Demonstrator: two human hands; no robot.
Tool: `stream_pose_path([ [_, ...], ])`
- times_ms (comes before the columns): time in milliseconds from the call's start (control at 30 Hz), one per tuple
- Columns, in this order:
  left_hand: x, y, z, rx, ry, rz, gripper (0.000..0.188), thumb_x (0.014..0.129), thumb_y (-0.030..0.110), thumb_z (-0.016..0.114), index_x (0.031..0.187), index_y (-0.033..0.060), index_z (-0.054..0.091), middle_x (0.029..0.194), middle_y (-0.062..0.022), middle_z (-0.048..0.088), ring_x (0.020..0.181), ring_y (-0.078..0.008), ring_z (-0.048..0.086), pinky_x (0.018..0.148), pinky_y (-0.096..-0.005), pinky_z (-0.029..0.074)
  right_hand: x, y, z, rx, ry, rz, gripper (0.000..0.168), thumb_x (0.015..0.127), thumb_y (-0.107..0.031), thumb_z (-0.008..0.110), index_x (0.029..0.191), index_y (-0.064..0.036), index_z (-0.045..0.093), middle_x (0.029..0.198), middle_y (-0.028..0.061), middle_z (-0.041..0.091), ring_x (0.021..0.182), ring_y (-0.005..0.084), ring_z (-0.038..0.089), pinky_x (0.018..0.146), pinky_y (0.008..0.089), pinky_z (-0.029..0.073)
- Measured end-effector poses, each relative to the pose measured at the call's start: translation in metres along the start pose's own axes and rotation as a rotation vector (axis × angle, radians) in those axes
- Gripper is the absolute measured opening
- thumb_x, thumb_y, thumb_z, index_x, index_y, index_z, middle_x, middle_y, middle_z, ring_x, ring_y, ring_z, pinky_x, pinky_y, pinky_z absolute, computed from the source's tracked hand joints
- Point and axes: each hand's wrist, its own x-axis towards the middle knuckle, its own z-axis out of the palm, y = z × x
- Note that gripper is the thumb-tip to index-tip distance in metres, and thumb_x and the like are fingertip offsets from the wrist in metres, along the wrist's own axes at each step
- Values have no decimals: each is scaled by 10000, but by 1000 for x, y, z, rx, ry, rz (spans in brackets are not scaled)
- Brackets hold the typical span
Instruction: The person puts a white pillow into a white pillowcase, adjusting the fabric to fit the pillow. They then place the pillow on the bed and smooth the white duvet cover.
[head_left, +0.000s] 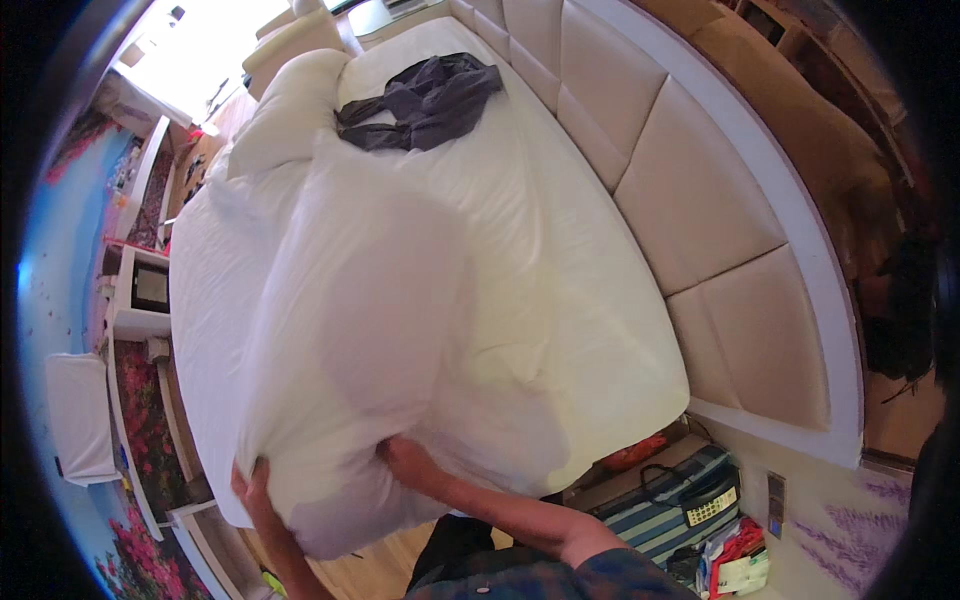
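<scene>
Both my hands hold a white cloth cover (360, 300), likely a duvet cover or sheet, that billows over the near part of the bed. My left hand (253, 484) pinches its edge at the near left corner. Near the middle of the cover's close end, my right hand (405, 461) grips a gathered bit of fabric; its fingertips are hidden in the folds. Beneath lies a mattress in a white fitted sheet (600, 360). The cover hangs past the mattress edge in front of me.
A dark grey garment (435, 101) lies crumpled at the far end, beside white bundled bedding (292, 105). Along the right runs a padded beige headboard (690, 180). A corded telephone (709, 502) rests on a striped surface at lower right, near stacked packets (739, 559). White shelving (142, 292) lines the left.
</scene>
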Motion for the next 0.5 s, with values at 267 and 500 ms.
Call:
stream_pose_path([
  [267, -74, -230, -98, 274, 235, -341, 451, 805, 234, 601, 1152, -28, 485, 1088, -136, 548, 944, -226, 519, 831, -326, 411, -15, 100, -76, -582, 492, 250, 433, 782, -281, 577, 1099, 5, 502, 1115, 219, 496, 1079, 357, 437, 963, 428, 312],
  [500, -59, -270, -16, 642, 196, -467, 639, 803, 313, 579, 1234, -99, 350, 1217, -285, 439, 1143, -387, 419, 949, -367, 338, -36, 122, -190, -783, 805, 690, 739, 617, -345, 724, 1205, -53, 383, 1107, 167, 457, 1037, 366, 408, 838, 476, 363],
])
